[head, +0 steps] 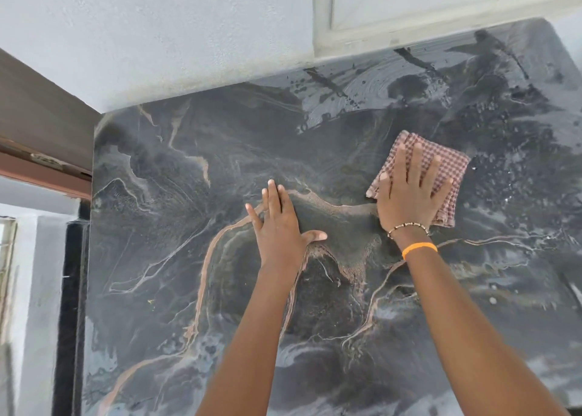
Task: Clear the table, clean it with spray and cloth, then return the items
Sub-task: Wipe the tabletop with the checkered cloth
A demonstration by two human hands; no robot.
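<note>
Cloth [441, 163]: checked red-and-white, folded into a rough square, lying flat on the bench [176, 289] right of centre, toward the far side. Right hand [406, 195] rests palm-down on its near-left part; fingers [417, 163] straight and spread, pressing on the cloth rather than curled round it. Thumb side of the hand sits at the cloth's left edge; whether the thumb tip is on cloth or stone cannot be told.

Left hand [280, 223] lies flat on bare stone just left of the cloth, apart from it. Its fingers are straight, the middle ones close together, little finger splayed to the left, thumb stretched out to the right. It holds nothing.

Right wrist carries a beaded bracelet [407, 226] and, nearer the elbow, an orange band [419, 248].

Bench surface: dark grey marble pattern with pale and copper veins. Wet smears and droplets at the far right, with curved wipe marks near the far edge.

Far side: white wall [157, 37] meets the bench; a white window frame [425, 12] at far right. Brown wooden frame [37, 132] at left.

No labels, brands or readable writing seen.
</note>
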